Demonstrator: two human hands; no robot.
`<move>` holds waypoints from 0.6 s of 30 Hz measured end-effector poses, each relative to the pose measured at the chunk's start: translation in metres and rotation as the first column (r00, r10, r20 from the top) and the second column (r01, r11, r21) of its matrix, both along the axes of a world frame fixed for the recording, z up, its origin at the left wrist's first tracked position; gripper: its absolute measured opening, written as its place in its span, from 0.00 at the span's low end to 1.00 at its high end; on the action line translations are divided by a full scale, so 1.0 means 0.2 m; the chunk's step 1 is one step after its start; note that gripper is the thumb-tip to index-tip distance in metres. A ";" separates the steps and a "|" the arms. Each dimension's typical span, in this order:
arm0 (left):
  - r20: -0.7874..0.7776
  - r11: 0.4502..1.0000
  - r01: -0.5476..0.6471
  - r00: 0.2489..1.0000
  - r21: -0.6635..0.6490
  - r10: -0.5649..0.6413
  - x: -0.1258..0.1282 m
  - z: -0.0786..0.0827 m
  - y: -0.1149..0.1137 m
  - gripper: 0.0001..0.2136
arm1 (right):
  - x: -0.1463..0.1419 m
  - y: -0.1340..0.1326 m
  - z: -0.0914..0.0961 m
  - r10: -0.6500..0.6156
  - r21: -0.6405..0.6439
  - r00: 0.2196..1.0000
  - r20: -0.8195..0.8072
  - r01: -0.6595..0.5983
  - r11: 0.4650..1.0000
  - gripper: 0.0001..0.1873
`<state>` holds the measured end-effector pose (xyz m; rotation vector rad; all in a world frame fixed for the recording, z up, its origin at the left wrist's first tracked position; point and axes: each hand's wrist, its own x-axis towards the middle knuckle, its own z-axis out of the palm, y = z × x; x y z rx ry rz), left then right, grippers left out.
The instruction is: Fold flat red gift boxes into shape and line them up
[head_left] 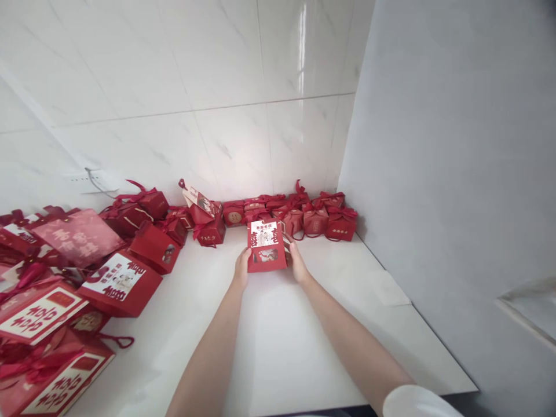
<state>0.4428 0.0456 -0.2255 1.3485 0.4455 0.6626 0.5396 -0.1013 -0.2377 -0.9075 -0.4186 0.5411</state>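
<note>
Both my hands hold a red gift box point(267, 263) with a white printed label on its upper part and a small picture window below. My left hand point(243, 267) is closed against its left side, the thumb at the front edge. On the right side, my right hand point(297, 260) grips the box, its fingers partly behind it. The box is in front of a row of small red gift boxes point(315, 221) with ribbons along the back wall. Whether its base touches the table, I cannot tell.
A pile of red and pink gift boxes point(78, 237) with ribbons covers the left of the white table point(278, 347). A tiled wall point(226, 139) rises behind; a grey wall point(447, 145) borders the right. A cable point(98, 182) hangs from a wall socket at left.
</note>
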 end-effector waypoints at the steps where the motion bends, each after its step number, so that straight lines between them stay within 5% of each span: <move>1: 0.017 1.000 -0.017 1.000 -0.010 0.017 0.00 0.00 -0.01 0.28 | -0.04 0.02 0.00 0.017 0.019 0.996 -0.087 -0.015 1.000 0.40; 3: 0.055 0.997 -0.081 0.995 -0.003 0.081 0.00 0.01 -0.02 0.29 | -0.13 0.05 0.00 0.049 0.043 0.981 -0.186 -0.041 0.998 0.40; 8: 0.081 0.974 -0.203 0.977 0.101 0.196 -0.01 0.00 -0.02 0.23 | -0.24 0.09 0.02 -0.057 0.013 0.997 -0.061 0.058 0.998 0.50; 12: 0.022 0.981 -0.107 0.994 0.162 0.105 0.00 -0.02 -0.04 0.25 | -0.23 0.09 0.06 -0.253 -0.023 0.967 0.014 0.253 0.967 0.56; 15: 0.057 0.991 0.070 0.995 0.114 -0.077 0.01 -0.03 -0.08 0.32 | -0.20 0.07 0.08 -0.403 -0.026 0.896 0.187 0.415 0.909 0.58; 18: 0.158 0.970 0.202 0.962 0.137 -0.223 0.02 -0.05 -0.13 0.42 | -0.19 0.05 0.08 -0.387 -0.067 0.835 0.391 0.445 0.893 0.55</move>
